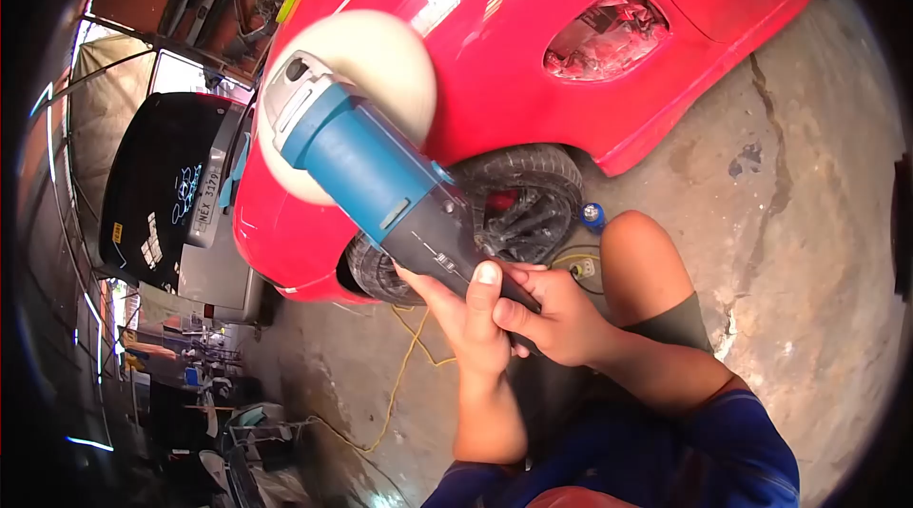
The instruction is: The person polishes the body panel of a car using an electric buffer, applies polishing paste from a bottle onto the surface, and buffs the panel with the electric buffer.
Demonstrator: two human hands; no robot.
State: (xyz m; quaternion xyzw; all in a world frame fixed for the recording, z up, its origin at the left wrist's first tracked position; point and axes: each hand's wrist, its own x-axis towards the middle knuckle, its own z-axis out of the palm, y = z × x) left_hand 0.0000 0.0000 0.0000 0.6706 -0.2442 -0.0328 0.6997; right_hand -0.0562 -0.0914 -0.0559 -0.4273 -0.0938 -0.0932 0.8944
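A blue and black power polisher [366,170] with a grey metal head reaches up and left from my hands. Its round cream pad [390,51] looks smooth and lies against or just over the red car's body [495,61]; the contact itself is hidden. My left hand [466,318] is wrapped round the underside and side of the black handle, thumb on top. Close beside it, my right hand [556,313] grips the handle's rear end.
Below the pad is the car's wheel [523,204]. A blue-capped object [592,215] and a power socket [582,266] are near my knee [647,265]. A yellow cord [409,356] crosses the concrete floor [799,223]. Another vehicle [162,194] stands at left.
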